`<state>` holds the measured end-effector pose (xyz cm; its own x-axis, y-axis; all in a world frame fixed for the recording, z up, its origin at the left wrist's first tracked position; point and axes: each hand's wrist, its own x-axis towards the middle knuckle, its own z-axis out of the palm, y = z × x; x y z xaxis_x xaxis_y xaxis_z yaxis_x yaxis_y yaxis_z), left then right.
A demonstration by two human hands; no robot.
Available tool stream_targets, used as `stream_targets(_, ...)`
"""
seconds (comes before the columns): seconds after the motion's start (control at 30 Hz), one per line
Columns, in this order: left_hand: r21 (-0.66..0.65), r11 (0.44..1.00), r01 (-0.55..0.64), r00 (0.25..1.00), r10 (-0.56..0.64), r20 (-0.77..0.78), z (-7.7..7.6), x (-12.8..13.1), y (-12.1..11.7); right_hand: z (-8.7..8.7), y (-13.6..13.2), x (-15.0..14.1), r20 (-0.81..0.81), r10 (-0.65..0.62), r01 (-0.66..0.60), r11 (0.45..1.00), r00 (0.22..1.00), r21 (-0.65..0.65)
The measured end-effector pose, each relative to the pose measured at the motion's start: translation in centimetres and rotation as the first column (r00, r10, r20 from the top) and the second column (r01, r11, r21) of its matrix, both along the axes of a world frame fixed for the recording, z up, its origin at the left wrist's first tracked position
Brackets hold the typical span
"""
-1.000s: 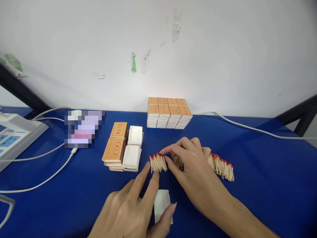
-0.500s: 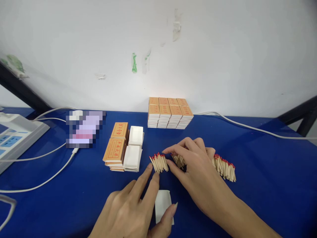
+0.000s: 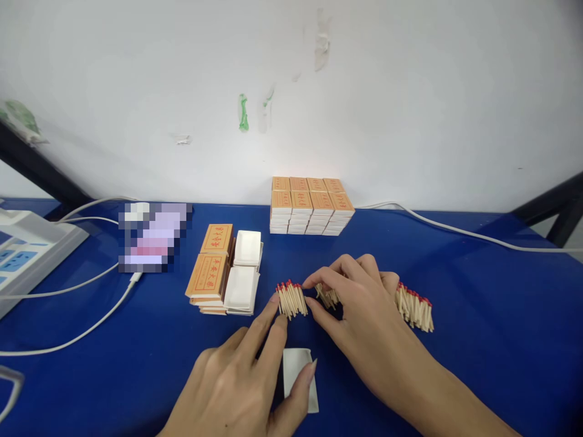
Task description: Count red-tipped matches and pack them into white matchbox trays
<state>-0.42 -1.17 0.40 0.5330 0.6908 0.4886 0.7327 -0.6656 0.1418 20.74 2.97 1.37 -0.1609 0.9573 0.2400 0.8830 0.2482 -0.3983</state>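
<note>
A small bunch of red-tipped matches (image 3: 292,300) lies on the blue table between my two hands. My left hand (image 3: 241,370) has its index and middle fingertips against the bunch's left and lower side. Its thumb stretches over an empty white matchbox tray (image 3: 297,371). At the bunch's right edge are the thumb and index fingertips of my right hand (image 3: 353,303), held a little apart. More matches (image 3: 327,295) lie under that palm, partly hidden, and a larger heap of matches (image 3: 414,308) spreads just right of it.
Left of centre stand stacked orange matchbox sleeves (image 3: 208,276) beside stacked white trays (image 3: 241,288). A block of matchboxes (image 3: 312,206) sits by the wall. Farther left are a blurred-out phone (image 3: 157,237), a power strip (image 3: 27,261) and white cables (image 3: 91,331).
My left index finger presses in slightly and the bunch of matches looks a little tighter and straighter. My right hand barely moves. The whole view shifts slightly.
</note>
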Motion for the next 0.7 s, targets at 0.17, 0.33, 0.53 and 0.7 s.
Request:
stream_targets(0.17,0.001,1.000,-0.014,1.000,0.014,0.018,0.0,-0.1,0.2,0.4,-0.3,0.0,-0.007,0.033,-0.032,0.999,0.999,0.018)
stream_targets(0.33,-0.068,0.998,0.012,1.000,-0.010,0.029,0.2,-0.2,0.2,0.8,-0.3,-0.1,-0.038,0.210,-0.211,0.977,0.977,-0.040)
stream_targets(0.53,-0.099,0.995,0.021,1.000,-0.022,0.000,0.4,-0.4,0.0,0.0,0.2,-0.1,-0.001,0.266,-0.265,0.963,0.964,-0.049)
stream_targets(0.7,-0.090,0.996,0.018,1.000,-0.019,-0.007,0.3,-0.3,0.0,-0.3,0.5,-0.4,0.045,0.262,-0.263,0.965,0.964,0.006)
